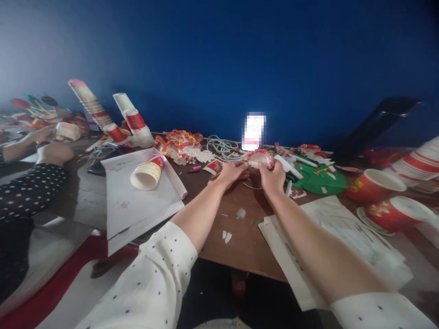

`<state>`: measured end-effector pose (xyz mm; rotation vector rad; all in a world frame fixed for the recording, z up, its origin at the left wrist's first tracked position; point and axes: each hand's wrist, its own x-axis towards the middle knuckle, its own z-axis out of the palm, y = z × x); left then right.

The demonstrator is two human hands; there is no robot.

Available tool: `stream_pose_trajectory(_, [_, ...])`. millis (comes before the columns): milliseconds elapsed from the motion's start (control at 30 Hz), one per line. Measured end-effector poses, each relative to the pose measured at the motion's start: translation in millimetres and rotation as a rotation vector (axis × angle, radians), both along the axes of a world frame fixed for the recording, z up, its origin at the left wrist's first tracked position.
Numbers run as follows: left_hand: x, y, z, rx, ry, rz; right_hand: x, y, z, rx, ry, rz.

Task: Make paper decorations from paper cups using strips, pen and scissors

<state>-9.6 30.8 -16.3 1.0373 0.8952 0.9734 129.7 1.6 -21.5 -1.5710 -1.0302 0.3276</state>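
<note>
One paper piece (254,160), likely light, bendy and easily torn, sits before the screen (254,130), its edge pinched by the right hand (273,177), a sensible place for gentle hold, while the left hand (235,173) curls alongside, grip unclear

A person's right hand (273,177) grips a red-and-white paper piece (256,158) mid-frame, the left hand (233,173) at its edge, over a brown worktop (245,249). Nested paper cups (147,173) lie on white paper (120,201) at centre left; a co-worker's dark dotted sleeve (32,189) shows at far left.
</note>
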Motion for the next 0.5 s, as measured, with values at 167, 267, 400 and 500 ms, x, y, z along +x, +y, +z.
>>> stream_pose_trajectory(167, [0.2, 1.8, -2.3, 0.047, 0.0, -0.023, -1.0, -0.7, 1.9, -0.016, -0.004, -0.008])
stream_pose_trajectory(267, [1.3, 6.0, -5.8, 0.111, 0.009, 0.008, -1.0, 0.3, 1.1, -0.004, -0.011, -0.008])
stream_pose_trajectory(400, [2.1, 8.9, -8.1, 0.16, 0.053, 0.063, -0.8, 1.8, -0.9, 0.001, -0.015, -0.01])
stream_pose_trajectory(500, [1.8, 8.5, -8.5, 0.172, 0.09, 0.093, -1.0, 1.6, -0.5, -0.013, -0.015, -0.006])
